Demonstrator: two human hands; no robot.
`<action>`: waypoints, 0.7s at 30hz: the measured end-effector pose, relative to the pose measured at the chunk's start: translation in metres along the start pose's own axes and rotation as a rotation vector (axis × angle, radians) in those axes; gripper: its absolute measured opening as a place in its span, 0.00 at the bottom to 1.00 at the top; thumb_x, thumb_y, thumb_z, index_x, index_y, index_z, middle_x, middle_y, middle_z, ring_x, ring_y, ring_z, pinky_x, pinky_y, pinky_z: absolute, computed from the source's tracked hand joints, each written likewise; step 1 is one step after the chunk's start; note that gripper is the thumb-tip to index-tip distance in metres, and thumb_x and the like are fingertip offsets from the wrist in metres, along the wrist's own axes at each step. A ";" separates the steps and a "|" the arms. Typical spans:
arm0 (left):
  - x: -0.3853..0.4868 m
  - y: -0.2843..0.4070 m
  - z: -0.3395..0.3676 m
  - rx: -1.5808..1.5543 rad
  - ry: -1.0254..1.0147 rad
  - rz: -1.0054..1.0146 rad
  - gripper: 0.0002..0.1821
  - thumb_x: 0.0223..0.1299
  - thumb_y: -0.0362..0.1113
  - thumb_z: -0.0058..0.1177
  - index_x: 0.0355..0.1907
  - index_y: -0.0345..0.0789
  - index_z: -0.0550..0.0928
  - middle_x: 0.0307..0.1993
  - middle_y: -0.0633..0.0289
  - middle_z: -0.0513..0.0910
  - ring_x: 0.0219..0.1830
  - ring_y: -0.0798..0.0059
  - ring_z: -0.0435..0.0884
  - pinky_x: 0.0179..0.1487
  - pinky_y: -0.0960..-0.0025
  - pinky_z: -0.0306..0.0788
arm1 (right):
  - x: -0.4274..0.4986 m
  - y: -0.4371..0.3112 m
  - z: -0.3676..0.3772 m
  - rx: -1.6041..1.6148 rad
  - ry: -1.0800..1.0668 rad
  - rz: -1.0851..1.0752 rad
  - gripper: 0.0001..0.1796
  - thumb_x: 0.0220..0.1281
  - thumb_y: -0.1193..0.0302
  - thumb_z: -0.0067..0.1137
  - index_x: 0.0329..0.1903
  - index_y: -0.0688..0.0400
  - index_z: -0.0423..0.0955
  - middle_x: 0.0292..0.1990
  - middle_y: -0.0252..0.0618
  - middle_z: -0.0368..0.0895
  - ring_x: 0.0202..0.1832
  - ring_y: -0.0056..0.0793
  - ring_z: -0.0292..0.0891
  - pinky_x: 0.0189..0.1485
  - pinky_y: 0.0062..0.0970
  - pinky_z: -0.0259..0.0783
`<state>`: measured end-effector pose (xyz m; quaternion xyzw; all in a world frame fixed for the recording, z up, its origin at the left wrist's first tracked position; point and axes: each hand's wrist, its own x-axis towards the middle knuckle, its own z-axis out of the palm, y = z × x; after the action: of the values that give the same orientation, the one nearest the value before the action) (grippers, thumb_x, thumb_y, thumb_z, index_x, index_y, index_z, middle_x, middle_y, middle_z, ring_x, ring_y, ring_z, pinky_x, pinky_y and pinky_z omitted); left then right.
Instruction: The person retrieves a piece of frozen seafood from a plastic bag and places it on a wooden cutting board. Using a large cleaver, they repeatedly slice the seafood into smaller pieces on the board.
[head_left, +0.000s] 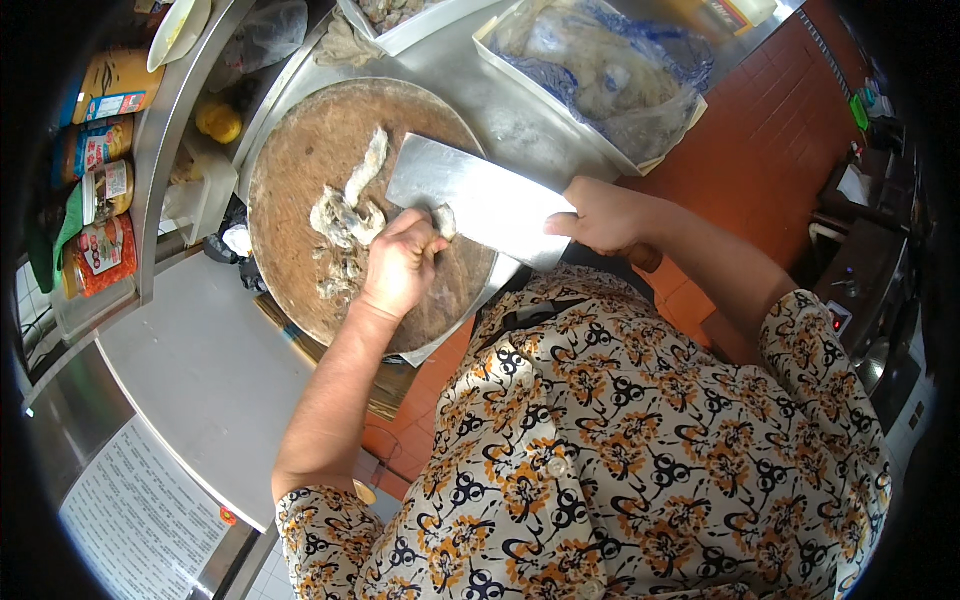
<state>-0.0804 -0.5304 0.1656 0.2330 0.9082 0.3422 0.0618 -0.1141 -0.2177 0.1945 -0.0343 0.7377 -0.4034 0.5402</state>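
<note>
My right hand (606, 216) grips a broad metal cleaver (472, 196) by its handle. The blade lies over the right side of a round wooden chopping block (292, 150), its flat face catching the light. Beside the blade, my left hand (403, 259) is closed around a pale piece of raw meat (445, 222), one end of which sticks out past the fingers. Left of that hand lies a long, whitish strip of meat (367, 169) with a curled, greyish lump (334, 217) under it. Several small chopped bits (341, 274) are scattered nearer my wrist. The meat's exact kind is unclear.
A white box (401, 37) of chopped pieces and a box lined with plastic bags (600, 67) stand behind the block on a steel counter (502, 112). Jars (105, 251) line a shelf at left, above a grey worktop (202, 352). Red floor tiles (772, 150) show at right.
</note>
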 end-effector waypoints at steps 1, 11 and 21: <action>-0.001 0.000 0.000 0.000 0.003 -0.005 0.07 0.55 0.25 0.69 0.30 0.31 0.82 0.33 0.57 0.82 0.34 0.58 0.83 0.38 0.64 0.77 | 0.003 0.004 0.002 -0.002 0.020 -0.040 0.20 0.77 0.61 0.54 0.43 0.70 0.76 0.21 0.37 0.74 0.21 0.26 0.68 0.28 0.34 0.67; -0.002 0.003 0.009 0.025 0.093 -0.028 0.10 0.54 0.23 0.70 0.28 0.31 0.79 0.34 0.55 0.83 0.33 0.57 0.83 0.39 0.63 0.78 | 0.015 0.014 0.014 -0.088 0.149 -0.133 0.29 0.72 0.56 0.59 0.46 0.78 0.78 0.33 0.59 0.82 0.36 0.44 0.81 0.43 0.42 0.74; -0.002 -0.006 0.003 0.032 0.099 -0.105 0.08 0.51 0.23 0.71 0.30 0.30 0.84 0.36 0.56 0.85 0.36 0.59 0.85 0.42 0.65 0.79 | 0.033 0.013 0.008 -0.045 0.073 -0.087 0.22 0.77 0.60 0.57 0.44 0.72 0.79 0.20 0.37 0.75 0.19 0.25 0.72 0.24 0.31 0.69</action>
<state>-0.0804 -0.5331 0.1593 0.1687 0.9266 0.3348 0.0312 -0.1167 -0.2296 0.1601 -0.0637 0.7636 -0.4106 0.4942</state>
